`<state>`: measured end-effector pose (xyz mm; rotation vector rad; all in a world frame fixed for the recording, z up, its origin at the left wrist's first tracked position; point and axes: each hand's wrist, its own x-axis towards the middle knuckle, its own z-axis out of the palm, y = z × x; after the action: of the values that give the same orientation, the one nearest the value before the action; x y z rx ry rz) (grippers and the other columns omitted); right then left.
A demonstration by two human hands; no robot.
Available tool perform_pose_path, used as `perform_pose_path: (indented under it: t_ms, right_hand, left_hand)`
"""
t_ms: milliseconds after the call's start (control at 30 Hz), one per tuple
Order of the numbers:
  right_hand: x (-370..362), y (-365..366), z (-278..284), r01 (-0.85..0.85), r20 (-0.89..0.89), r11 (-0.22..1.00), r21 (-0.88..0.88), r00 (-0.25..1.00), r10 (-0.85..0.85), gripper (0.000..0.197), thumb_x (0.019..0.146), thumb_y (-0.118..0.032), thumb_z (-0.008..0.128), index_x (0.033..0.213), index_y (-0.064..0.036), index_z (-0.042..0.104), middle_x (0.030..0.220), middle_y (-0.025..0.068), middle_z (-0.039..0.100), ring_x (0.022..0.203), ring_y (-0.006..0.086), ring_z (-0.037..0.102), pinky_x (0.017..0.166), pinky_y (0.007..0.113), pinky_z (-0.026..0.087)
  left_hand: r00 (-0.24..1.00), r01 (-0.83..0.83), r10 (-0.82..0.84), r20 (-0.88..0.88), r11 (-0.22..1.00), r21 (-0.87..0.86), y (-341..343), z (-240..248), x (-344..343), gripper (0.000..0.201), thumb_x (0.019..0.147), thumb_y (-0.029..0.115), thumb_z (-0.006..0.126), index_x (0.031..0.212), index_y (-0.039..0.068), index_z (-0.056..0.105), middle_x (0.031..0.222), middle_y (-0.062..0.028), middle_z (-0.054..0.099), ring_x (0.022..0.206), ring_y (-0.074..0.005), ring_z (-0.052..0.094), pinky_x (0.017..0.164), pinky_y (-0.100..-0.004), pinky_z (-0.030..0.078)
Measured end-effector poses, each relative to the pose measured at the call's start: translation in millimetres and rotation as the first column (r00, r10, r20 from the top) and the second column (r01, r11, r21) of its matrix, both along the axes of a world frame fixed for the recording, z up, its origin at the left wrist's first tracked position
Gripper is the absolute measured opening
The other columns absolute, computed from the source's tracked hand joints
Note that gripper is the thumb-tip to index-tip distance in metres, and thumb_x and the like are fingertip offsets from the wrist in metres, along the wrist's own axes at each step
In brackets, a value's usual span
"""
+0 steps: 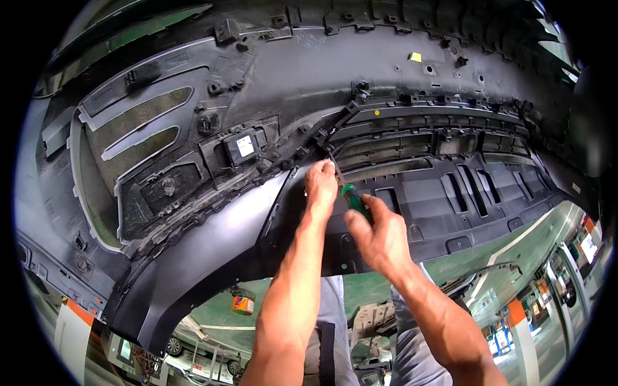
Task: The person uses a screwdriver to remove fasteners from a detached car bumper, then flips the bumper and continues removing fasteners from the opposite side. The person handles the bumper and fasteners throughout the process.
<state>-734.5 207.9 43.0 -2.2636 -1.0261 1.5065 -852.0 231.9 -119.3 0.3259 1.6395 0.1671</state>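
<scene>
In front of me lies a large black car bumper (193, 248), its inner side facing up. My right hand (381, 235) is closed around the green handle of a screwdriver (353, 196). The thin shaft runs up and left to a joint at the left end of the slatted grille (386, 149). Close to the tip, my left hand (320, 186) has its fingers curled together at that joint. What they pinch, if anything, is hidden. Just above the fingers, a black bracket (344, 119) slants up to the right.
Left of my hands, a black module with a white label (244, 147) is fixed to the bumper. Yellow tape (416, 57) sticks to the upper panel. Below are the green floor (508, 257), an orange can (243, 304), and an orange-and-white post (520, 328). A white car (203, 367) stands at lower left.
</scene>
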Motion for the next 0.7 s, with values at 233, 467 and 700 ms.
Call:
perform_pose_path:
  t_ms: [233, 467, 700]
  right_hand:
    - [-0.2, 0.1, -0.9, 0.18, -0.068, 0.983, -0.038, 0.981, -0.182, 0.037, 0.094, -0.023, 0.063, 0.121, 0.0032, 0.06, 0.088, 0.0129, 0.067, 0.064, 0.0163, 0.058, 0.058, 0.032, 0.049]
    - [-8.2, 23.1, 22.5, -0.471, 0.276, 0.879, 0.076, 0.857, 0.436, 0.038, 0.092, -0.019, 0.063, 0.124, 0.001, 0.059, 0.088, 0.0196, 0.067, 0.074, 0.0328, 0.066, 0.069, 0.039, 0.055]
    - [-22.9, 39.0, 26.8, -0.035, -0.051, 0.989, -0.14, 0.998, 0.028, 0.045, 0.096, -0.026, 0.058, 0.13, 0.0023, 0.054, 0.089, 0.0144, 0.063, 0.061, 0.0273, 0.062, 0.059, 0.037, 0.053]
  left_hand:
    - [0.752, -0.458, 0.594, 0.284, 0.782, -0.424, -1.1, 28.9, 1.3, 0.03, 0.097, 0.032, 0.063, 0.098, 0.002, 0.068, 0.067, 0.0036, 0.054, 0.047, -0.007, 0.038, 0.043, -0.0229, 0.03]
    - [0.742, -0.494, 0.6, 0.299, 0.791, -0.362, 0.2, 36.5, 4.0, 0.032, 0.097, 0.034, 0.064, 0.095, 0.002, 0.066, 0.067, -0.0004, 0.056, 0.042, -0.0093, 0.041, 0.039, -0.0249, 0.03]
    - [0.766, -0.442, 0.534, 0.357, 0.842, -0.31, -9.9, 36.7, -4.5, 0.033, 0.098, 0.036, 0.062, 0.093, 0.003, 0.066, 0.069, -0.0003, 0.056, 0.044, -0.0086, 0.042, 0.039, -0.0239, 0.032]
